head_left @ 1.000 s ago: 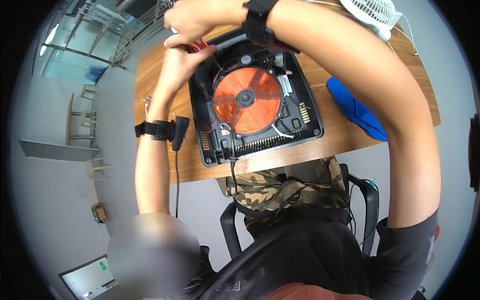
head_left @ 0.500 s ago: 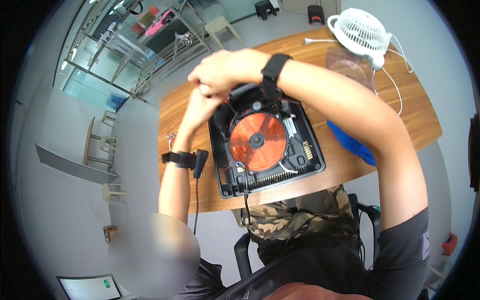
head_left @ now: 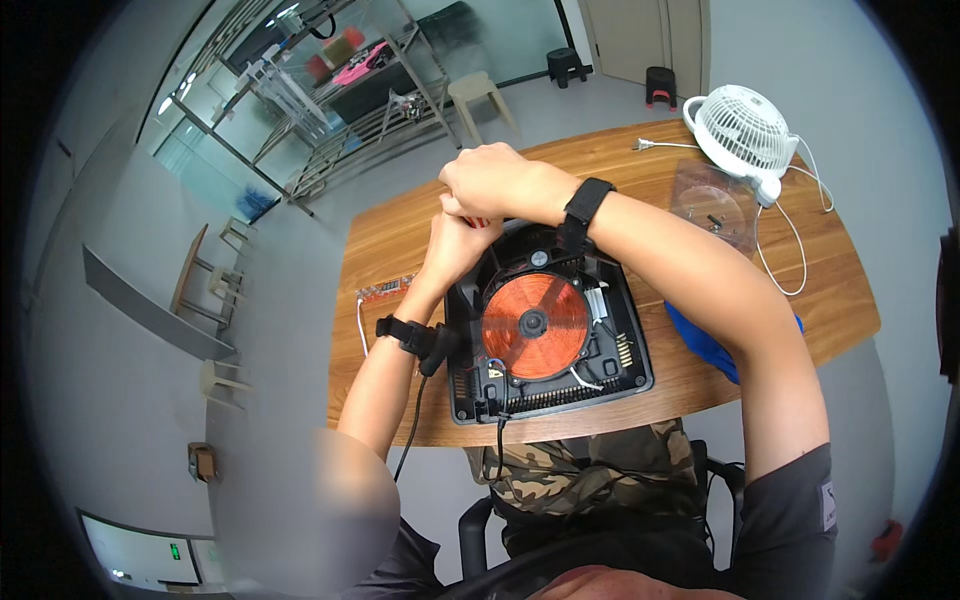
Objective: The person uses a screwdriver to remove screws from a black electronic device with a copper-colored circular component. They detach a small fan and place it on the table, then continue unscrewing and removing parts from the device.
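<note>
An opened induction cooker base (head_left: 632,300) lies before me on the table, its round copper coil (head_left: 510,335) exposed. My right hand (head_left: 497,182) is closed above my left hand (head_left: 458,247) at the cooker's far left corner. Between them shows a bit of a red-striped handle (head_left: 478,222), seemingly a screwdriver's. Both hands look closed round it; its tip is hidden. Black straps circle both wrists, and the left one carries a black block (head_left: 437,352) with a cable. A white wire end (head_left: 585,380) lies loose near the coil.
Left of the cooker lies a narrow circuit board (head_left: 385,290) with a white lead. At the far right stand a white fan (head_left: 742,130) with its cord and a clear plastic tray (head_left: 688,190) holding small dark parts. Blue cloth (head_left: 705,345) lies below my right forearm.
The whole view has shifted, so table and cooker sit lower in the picture. My hands stay together at the cooker's far left corner; more of the circuit board shows beside my left forearm.
</note>
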Demonstrator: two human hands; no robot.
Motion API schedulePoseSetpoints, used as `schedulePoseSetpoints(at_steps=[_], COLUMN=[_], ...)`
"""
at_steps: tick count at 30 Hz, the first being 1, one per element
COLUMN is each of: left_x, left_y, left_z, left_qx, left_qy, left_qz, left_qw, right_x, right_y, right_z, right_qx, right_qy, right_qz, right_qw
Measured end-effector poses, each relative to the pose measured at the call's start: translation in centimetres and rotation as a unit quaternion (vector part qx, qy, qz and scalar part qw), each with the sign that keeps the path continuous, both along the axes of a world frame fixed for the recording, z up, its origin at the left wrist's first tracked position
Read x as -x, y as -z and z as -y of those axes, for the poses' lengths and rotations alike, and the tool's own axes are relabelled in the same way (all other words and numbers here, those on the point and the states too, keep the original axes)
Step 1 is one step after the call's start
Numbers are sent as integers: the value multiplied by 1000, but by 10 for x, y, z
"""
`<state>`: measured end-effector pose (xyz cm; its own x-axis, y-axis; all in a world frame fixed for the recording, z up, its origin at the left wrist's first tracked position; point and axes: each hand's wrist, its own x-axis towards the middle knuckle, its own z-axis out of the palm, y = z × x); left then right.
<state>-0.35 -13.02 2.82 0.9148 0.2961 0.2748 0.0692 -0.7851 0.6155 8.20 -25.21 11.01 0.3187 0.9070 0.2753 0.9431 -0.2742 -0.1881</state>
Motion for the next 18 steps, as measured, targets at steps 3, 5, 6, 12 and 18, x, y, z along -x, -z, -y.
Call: schedulePoseSetpoints(at_steps=[3,5,6,12,18], left_x=[5,4,5,13,3], left_y=[-3,-11,-14,5,-5], left_z=[0,-13,-18,-23,3], left_qx=[40,81,102,91,-12], left_qy=[93,100,103,21,-56], left_qz=[91,16,-21,41,19], left_qw=[991,992,989,995,998], right_x=[-6,-4,-3,17,19], right_y=[5,2,0,-2,-2], right_z=[3,5,5,-13,-18], right_qx=[-40,-48,-50,-42,-46], right_qy=[-75,-112,-128,-57,74], right_qz=[15,20,20,36,42], right_qw=[996,992,990,997,995])
